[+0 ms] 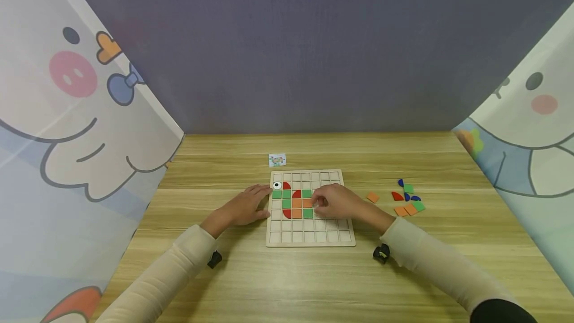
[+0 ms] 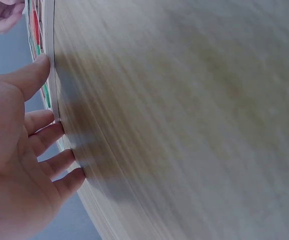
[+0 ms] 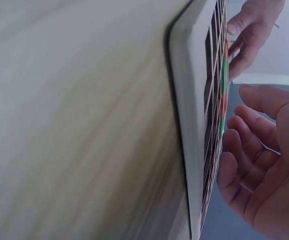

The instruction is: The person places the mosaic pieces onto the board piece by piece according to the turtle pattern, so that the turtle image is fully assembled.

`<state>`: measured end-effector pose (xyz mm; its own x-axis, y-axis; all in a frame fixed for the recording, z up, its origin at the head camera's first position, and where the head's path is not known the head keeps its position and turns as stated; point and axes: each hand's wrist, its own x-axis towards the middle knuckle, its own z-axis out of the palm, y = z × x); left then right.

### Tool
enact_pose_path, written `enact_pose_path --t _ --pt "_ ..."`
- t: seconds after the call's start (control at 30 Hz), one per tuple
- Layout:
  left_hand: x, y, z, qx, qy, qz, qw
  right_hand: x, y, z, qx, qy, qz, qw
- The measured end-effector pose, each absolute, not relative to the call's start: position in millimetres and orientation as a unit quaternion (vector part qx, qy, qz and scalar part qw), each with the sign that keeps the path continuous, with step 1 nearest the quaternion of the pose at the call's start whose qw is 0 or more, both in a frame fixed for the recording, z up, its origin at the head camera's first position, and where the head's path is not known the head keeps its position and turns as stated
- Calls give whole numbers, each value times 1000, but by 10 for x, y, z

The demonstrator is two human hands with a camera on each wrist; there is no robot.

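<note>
A light wooden grid board lies on the table, with red, green and orange pieces and a white eye piece set in its left and middle cells. My left hand rests at the board's left edge, its thumb and fingertips touching the rim in the left wrist view. Over the board's middle right is my right hand, fingertips beside an orange square tile. In the right wrist view its fingers are loosely bent, thumb apart, and no piece shows between them; the far side of the fingertips is hidden.
Right of the board lie loose pieces: a single orange square, a red quarter-round piece, small blue pieces, and more orange and green squares. A small picture card lies behind the board. A dark panel stands behind the table.
</note>
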<state>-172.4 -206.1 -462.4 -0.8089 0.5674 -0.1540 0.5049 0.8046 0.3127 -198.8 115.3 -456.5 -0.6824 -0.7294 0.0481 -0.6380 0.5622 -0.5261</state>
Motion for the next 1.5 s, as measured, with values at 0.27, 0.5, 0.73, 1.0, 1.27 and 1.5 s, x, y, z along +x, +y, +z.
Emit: enact_pose_path --t 0.27,0.5,0.73,1.0,1.27,1.5 --pt "-1722 -2067 -4622 284 942 132 119 -2024 1335 -4545 -348 893 -268 101" --pt "-1724 -2068 -4624 283 942 132 121 -2017 1482 -4489 -310 900 -281 120" --pt "-1731 -2081 -4638 282 942 133 121 -2040 1631 -4473 -296 903 -289 110" --pt "-1724 -2085 -4628 287 940 138 120 -2089 1868 -4511 -281 902 -311 104" --pt "-1715 -2084 -4611 288 940 139 121 -2126 2136 -4539 -260 910 -310 90" --pt "-1719 -2073 -4604 287 940 139 122 -2127 2309 -4540 -231 921 -303 78"
